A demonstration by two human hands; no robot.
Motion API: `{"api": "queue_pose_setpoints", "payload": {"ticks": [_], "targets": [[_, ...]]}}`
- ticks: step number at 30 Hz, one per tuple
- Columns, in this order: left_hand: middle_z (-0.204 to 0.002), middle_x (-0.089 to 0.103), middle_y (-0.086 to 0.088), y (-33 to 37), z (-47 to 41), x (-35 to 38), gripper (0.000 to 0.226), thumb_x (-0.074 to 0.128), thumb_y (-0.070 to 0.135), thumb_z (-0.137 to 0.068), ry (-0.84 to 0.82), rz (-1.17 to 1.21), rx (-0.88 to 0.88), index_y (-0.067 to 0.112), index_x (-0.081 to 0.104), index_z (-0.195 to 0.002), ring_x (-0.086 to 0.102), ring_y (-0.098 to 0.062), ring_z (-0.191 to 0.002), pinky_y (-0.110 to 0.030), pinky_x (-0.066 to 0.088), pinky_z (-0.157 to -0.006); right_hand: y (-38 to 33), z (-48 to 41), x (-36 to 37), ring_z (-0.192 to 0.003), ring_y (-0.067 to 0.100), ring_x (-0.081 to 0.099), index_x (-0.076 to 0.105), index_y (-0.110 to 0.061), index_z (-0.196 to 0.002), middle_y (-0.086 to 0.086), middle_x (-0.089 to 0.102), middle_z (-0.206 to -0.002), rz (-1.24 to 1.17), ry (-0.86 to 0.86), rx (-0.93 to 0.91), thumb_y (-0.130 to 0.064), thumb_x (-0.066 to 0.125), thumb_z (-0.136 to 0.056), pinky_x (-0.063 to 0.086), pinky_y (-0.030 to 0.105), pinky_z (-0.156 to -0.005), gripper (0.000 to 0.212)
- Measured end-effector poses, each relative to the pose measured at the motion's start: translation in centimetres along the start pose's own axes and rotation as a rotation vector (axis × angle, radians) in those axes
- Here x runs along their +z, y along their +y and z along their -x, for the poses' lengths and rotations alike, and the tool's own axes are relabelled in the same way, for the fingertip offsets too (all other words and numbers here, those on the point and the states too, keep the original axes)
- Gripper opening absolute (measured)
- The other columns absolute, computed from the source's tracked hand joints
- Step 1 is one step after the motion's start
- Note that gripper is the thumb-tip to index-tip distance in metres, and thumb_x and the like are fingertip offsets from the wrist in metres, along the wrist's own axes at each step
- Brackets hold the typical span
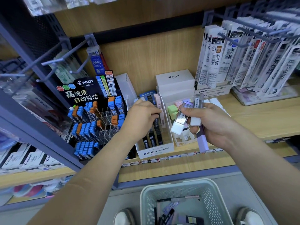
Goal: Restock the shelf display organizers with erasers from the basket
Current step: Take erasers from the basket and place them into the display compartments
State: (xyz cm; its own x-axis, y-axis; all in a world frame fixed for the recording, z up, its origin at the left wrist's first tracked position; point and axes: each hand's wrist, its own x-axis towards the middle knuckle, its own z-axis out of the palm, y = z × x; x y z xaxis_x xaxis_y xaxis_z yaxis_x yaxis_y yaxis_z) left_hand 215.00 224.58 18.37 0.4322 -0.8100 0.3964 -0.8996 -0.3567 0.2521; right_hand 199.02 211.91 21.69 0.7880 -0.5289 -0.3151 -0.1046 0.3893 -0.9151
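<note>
Left hand [142, 114] is over the white cardboard organizer box [155, 151] on the wooden shelf [259, 120], its grip pinching a slim black eraser [157, 115] above the box's middle rows. Right hand [214, 125], at 3 o'clock of it, has its grip curled round a bundle of long white and lilac erasers [177, 127]. Down at 6 o'clock, the pale perforated plastic basket [209, 189] holds more dark and lilac erasers [168, 208].
</note>
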Motion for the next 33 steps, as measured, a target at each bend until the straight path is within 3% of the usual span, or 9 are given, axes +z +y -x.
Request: {"api": "queue_pose_setpoints", "payload": {"ticks": [4,9,14,17,19,25,28,30,33], "targets": [[-0.096,0.071,-0.006,0.1,0.4,0.1,0.016,0.069,0.013,-0.084,0.011,0.032,-0.041,0.013,0.075,-0.100,0.056,-0.026,-0.094,-0.026,0.038,-0.082,-0.1,-0.1,0.0,-0.049,0.014,0.047,0.063,-0.004,-0.097,0.006,0.063,-0.070,-0.001,-0.003,-0.004,-0.005,0.067,-0.087,0.035,0.020,-0.035,0.011],[-0.079,0.066,-0.005,-0.5,0.6,0.7,0.016,0.080,0.008,-0.070,0.006,-0.081,0.081,0.011,0.078,-0.085,0.053,-0.033,-0.077,-0.030,0.042,-0.068,0.1,-0.2,0.3,-0.065,0.025,0.046,0.064,-0.005,-0.093,0.016,0.065,-0.085,0.003,-0.018,0.005,-0.006,0.069,-0.086,0.035,0.019,-0.034,0.008],[-0.075,0.064,-0.002,-0.8,0.7,0.7,0.021,0.081,0.000,-0.068,0.001,-0.106,0.157,0.013,0.078,-0.085,0.052,-0.030,-0.072,-0.028,0.042,-0.061,0.6,-0.2,0.5,-0.058,0.017,0.051,0.061,-0.006,-0.102,0.012,0.065,-0.083,0.017,0.006,0.006,-0.007,0.070,-0.086,0.036,0.020,-0.035,0.019],[-0.075,0.064,0.000,-1.1,0.7,0.7,0.023,0.082,-0.003,-0.064,-0.010,-0.155,0.167,0.013,0.078,-0.081,0.051,-0.026,-0.072,-0.024,0.038,-0.061,0.9,-0.1,0.5,-0.061,0.018,0.050,0.063,-0.010,-0.095,0.011,0.065,-0.083,0.029,0.007,-0.007,-0.007,0.068,-0.087,0.035,0.020,-0.035,0.010],[-0.079,0.065,0.000,-0.9,0.5,0.7,0.025,0.081,-0.003,-0.064,-0.026,-0.203,0.164,0.013,0.077,-0.082,0.051,-0.026,-0.076,-0.023,0.038,-0.063,1.0,0.0,0.6,-0.062,0.018,0.050,0.065,-0.012,-0.091,0.009,0.066,-0.081,0.058,-0.002,-0.011,-0.009,0.068,-0.087,0.035,0.020,-0.035,0.006],[-0.114,0.060,-0.002,-0.1,0.6,-0.5,0.026,0.058,0.018,-0.093,-0.158,-0.178,0.021,0.017,0.067,-0.118,0.044,-0.023,-0.108,-0.026,0.034,-0.091,1.3,0.2,0.7,-0.058,0.014,0.051,0.066,-0.013,-0.092,0.006,0.067,-0.078,0.066,0.015,-0.023,-0.013,0.070,-0.087,0.035,0.020,-0.034,0.007],[-0.109,0.067,-0.003,1.0,0.7,-1.8,0.022,0.058,0.020,-0.093,-0.099,0.004,-0.113,0.016,0.071,-0.111,0.054,-0.019,-0.103,-0.021,0.036,-0.088,1.3,0.2,0.7,-0.059,0.015,0.051,0.066,-0.015,-0.092,0.006,0.067,-0.080,0.032,0.050,-0.043,-0.013,0.068,-0.088,0.034,0.020,-0.034,0.005],[-0.098,0.072,-0.004,2.3,0.6,-3.2,0.020,0.057,0.026,-0.094,-0.091,0.339,-0.298,0.018,0.073,-0.104,0.063,-0.016,-0.088,-0.023,0.047,-0.082,1.3,0.1,0.7,-0.056,0.014,0.052,0.065,-0.016,-0.093,0.006,0.065,-0.082,0.008,0.085,-0.059,-0.013,0.067,-0.090,0.033,0.020,-0.035,0.005],[-0.086,0.073,-0.007,4.9,1.1,-4.7,0.019,0.063,0.030,-0.089,-0.291,0.847,-0.477,0.020,0.069,-0.105,0.068,-0.020,-0.072,-0.028,0.058,-0.069,1.2,0.1,0.9,-0.054,0.014,0.051,0.067,-0.012,-0.100,0.006,0.064,-0.083,-0.011,0.122,-0.079,-0.019,0.068,-0.090,0.033,0.019,-0.035,0.012]]}}
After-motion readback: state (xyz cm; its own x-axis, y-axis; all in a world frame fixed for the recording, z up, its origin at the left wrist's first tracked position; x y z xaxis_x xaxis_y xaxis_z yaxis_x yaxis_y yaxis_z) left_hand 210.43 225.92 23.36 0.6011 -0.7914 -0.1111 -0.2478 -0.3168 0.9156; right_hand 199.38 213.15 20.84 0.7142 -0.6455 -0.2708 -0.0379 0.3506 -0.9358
